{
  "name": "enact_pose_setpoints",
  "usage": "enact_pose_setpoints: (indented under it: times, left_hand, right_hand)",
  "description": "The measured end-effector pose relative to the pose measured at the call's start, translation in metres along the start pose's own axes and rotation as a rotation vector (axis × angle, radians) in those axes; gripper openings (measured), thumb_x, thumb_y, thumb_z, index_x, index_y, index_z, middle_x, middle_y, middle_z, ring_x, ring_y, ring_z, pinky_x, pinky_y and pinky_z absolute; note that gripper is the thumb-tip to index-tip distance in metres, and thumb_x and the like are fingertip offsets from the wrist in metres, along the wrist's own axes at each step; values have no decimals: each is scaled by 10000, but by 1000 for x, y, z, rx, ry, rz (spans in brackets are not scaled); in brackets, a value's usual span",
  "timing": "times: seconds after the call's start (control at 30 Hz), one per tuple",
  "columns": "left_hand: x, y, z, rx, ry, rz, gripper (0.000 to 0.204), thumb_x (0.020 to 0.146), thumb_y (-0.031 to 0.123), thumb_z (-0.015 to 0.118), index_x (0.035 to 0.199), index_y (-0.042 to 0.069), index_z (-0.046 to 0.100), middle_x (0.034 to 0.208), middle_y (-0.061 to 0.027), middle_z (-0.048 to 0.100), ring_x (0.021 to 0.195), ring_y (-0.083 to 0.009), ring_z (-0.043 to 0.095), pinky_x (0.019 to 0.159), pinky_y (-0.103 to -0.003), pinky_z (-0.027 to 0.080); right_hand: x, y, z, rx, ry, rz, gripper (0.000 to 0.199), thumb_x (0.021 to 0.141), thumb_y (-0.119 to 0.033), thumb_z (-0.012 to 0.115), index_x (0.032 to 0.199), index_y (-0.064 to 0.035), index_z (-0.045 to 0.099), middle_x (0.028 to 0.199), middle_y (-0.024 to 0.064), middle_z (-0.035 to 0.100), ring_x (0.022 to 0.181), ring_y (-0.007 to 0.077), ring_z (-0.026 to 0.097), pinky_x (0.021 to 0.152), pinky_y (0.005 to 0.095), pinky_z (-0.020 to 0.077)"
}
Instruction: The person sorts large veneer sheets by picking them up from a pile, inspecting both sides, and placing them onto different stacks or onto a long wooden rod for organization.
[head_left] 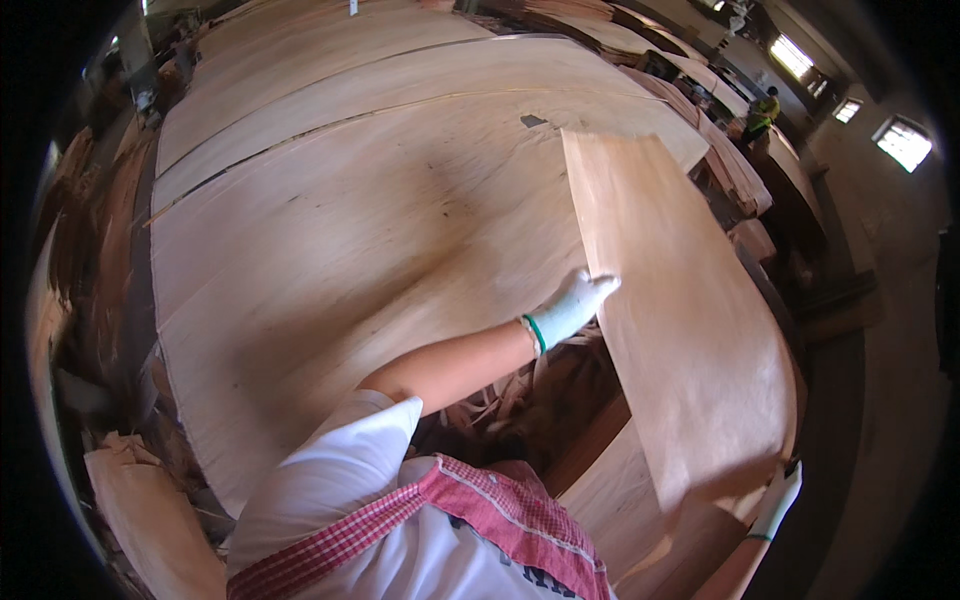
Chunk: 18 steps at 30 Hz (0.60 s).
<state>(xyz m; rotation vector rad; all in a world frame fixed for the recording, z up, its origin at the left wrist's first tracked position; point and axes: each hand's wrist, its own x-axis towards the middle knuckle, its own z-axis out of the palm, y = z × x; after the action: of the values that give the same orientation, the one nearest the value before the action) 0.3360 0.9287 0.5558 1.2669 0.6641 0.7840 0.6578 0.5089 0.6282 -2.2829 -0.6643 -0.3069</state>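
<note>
A long, narrow strip of pale brown wood veneer point(675, 290) lies over the right part of a much larger veneer sheet point(400, 190). My left hand point(580, 303), in a white glove with a green cuff, is closed on the strip's left edge about midway along. At the strip's near right corner is my right hand point(775, 505), gloved the same way and closed at the edge; its fingers are partly hidden. A small dark spot shows by its fingertips, too small to name. The strip's near end bends and curls beside the right hand.
Torn veneer scraps point(490, 400) lie below my left forearm. A broken veneer piece point(150, 510) leans at the near left. Stacks of veneer point(740, 165) line the far right, where another person point(762, 115) in yellow-green stands. Windows point(903, 144) light the right wall.
</note>
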Motion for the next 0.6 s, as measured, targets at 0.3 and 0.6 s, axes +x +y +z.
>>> enact_pose_setpoints:
  times: [0.3, 0.6]
  left_hand:
    - [256, 142, -8, 171, 301, 339, 289, 876, 281, 598, 875, -3, 654, 785, -71, 658, 730, -159, 612, 702, -334, 502]
    - [349, 278, -97, 938, 374, 987, 326, 796, 27, 638, 1118, 10, 588, 964, -104, 654, 898, -188, 617, 805, -308, 511]
  right_hand:
    - [457, -148, 151, -31, -126, -461, 367, 929, -138, 540, 1259, 18, 512, 1021, 141, 649, 812, 190, 616, 670, 333, 513]
    - [734, -425, 318, -185, 210, -927, 412, 918, -324, 499, 1182, -15, 564, 1058, 252, 626, 946, 389, 623, 814, 453, 487]
